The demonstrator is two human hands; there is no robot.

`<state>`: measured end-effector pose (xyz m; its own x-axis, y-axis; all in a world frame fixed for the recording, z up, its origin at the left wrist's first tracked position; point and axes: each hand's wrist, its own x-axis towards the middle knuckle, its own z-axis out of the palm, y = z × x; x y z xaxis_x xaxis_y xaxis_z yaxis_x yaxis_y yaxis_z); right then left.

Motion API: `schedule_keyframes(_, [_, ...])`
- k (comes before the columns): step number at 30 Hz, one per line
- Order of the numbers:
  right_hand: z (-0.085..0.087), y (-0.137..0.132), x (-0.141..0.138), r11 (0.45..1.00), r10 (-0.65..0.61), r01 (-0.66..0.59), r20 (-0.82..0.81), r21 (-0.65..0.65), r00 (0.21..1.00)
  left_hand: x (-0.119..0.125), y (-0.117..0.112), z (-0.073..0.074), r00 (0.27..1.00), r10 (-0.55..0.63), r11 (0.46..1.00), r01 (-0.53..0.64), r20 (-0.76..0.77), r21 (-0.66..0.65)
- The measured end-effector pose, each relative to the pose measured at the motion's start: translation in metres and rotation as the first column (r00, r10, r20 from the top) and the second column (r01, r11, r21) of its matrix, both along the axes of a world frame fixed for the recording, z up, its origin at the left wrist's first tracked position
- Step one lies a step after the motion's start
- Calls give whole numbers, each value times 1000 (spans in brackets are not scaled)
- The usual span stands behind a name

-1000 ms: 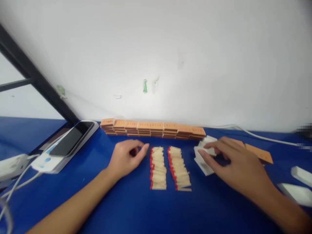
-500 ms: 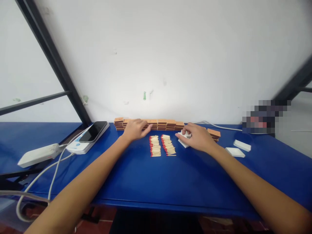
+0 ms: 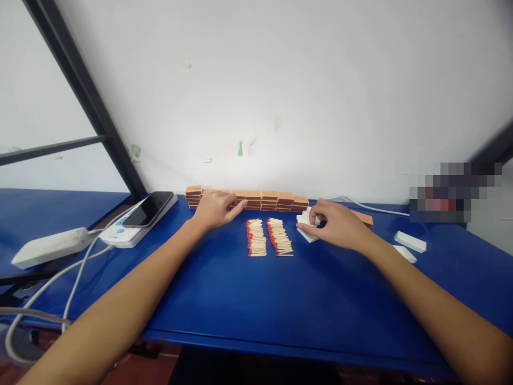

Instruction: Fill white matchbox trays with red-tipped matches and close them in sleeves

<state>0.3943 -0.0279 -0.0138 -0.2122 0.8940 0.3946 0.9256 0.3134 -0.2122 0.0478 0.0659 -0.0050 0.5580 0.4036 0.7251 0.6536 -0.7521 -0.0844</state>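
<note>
Two short rows of red-tipped matches lie side by side on the blue table. Behind them, against the wall, runs a low stack of orange matchbox sleeves. My left hand rests with curled fingers at the front of that stack, touching the sleeves. My right hand lies to the right of the matches, its fingers closed on a small pile of white inner trays. Another orange sleeve shows just behind my right hand.
A phone lies on a white device at the left, with a white power adapter and cables beside it. Two loose white trays lie at the right. Black frame bars slant up the left wall.
The view has pulled back from the table since a second ago. My left hand has gone from beside the matches up to the orange stack. My right hand stays on the white trays.
</note>
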Motion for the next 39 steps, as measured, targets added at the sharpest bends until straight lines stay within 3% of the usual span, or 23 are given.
schedule_keyframes(5, [-1,-1,-2,998,-16,18,26,-68,1000,12,-15,1,998,-35,999,34,-57,-16])
schedule_keyframes(10, [-1,1,-1,999,11,-11,1,-52,1000,22,-27,2,988,-88,996,86,-126,-21])
schedule_keyframes(13, [8,-5,-5,997,78,-79,-89,-6,993,29,-40,5,986,-138,988,130,-98,-82])
schedule_keyframes(15, [18,-15,-13,981,170,-184,-178,-65,969,34,-55,7,983,-182,967,175,-22,-183])
schedule_keyframes(16, [23,-21,-18,956,227,-260,-220,-136,949,37,-63,8,977,-211,945,205,5,-255])
schedule_keyframes(18, [29,-34,-31,844,356,-436,-282,-313,891,41,-81,9,972,-234,898,229,33,-376])
schedule_keyframes(20, [31,-45,-43,742,424,-530,-324,-411,846,44,-97,6,970,-243,874,213,-15,-437])
schedule_keyframes(23, [25,-51,-55,706,435,-549,-338,-448,835,46,-111,-2,968,-244,874,194,-56,-445])
schedule_keyframes(26, [20,-47,-55,716,399,-523,-343,-463,850,45,-114,-8,955,-271,856,182,-121,-485])
schedule_keyframes(32, [16,-33,-38,832,350,-403,-204,-382,914,44,-111,-8,948,-269,851,152,-169,-503])
schedule_keyframes(39, [5,-29,-38,860,362,-386,-134,-334,922,43,-104,-10,916,-320,835,153,-241,-529])
